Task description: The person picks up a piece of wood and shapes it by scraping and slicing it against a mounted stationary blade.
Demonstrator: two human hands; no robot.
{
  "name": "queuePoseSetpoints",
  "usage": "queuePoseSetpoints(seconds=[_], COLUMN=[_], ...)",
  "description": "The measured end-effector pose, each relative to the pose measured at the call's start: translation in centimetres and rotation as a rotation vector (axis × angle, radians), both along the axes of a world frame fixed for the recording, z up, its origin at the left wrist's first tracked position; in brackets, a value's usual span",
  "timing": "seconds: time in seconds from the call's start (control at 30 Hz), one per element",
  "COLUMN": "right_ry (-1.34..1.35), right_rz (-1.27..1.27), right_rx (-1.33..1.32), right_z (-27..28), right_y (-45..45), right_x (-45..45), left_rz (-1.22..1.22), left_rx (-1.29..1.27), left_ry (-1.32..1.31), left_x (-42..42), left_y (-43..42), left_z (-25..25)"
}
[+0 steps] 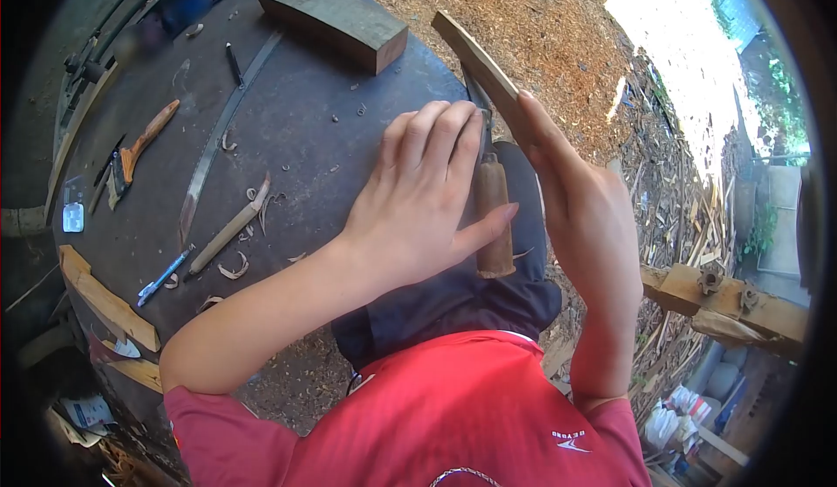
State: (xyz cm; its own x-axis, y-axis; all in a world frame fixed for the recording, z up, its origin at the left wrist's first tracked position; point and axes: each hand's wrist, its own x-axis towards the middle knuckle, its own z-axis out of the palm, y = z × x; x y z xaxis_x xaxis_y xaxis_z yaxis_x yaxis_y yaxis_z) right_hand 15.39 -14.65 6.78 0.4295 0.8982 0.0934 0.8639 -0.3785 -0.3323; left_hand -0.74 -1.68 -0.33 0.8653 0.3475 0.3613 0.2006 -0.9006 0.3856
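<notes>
My left hand [423,169] is closed around a wooden-handled chisel [493,217], with its thumb across the handle and its fingers over the neck. The handle points down toward my lap. The chisel's metal blade shows only in part, against the side of a flat wooden piece [479,60]. My right hand [575,182] grips the lower end of that piece, which tilts up and to the left beyond the table edge. My right palm and most of its fingers are hidden from view.
On the dark round table [296,173] lie a thick wooden block [336,20], a long metal strip [214,143], a whittled stick [228,230], a blue pen [166,275], a brush [144,147] and curled shavings. Sawdust [540,16] covers the ground. A wooden beam [732,299] stands at right.
</notes>
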Motion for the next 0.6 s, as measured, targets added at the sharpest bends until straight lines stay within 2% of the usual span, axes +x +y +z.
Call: queuePoseSetpoints(seconds=[0.17, 0.27, 0.47, 0.6], right_ry=[-0.011, 0.032, 0.041, 0.182], right_rz=[-0.001, -0.004, 0.06, -0.051], right_rx=[0.01, -0.035, 0.162, 0.004], right_z=[1.1, 1.0, -2.2, 0.5], right_y=[-2.5, -0.5, 3.2, 0.5], right_x=[-1.1, -0.1, 1.8, 0.4], left_rz=[0.0, 0.004, 0.009, 0.009], left_rx=[0.007, 0.023, 0.065, 0.051], left_ry=[-0.003, 0.006, 0.014, 0.006], left_x=[0.1, 0.0, 0.1, 0.1], left_y=[0.0, 0.0, -0.1, 0.0], left_z=[-0.1, 0.0, 0.1, 0.1])
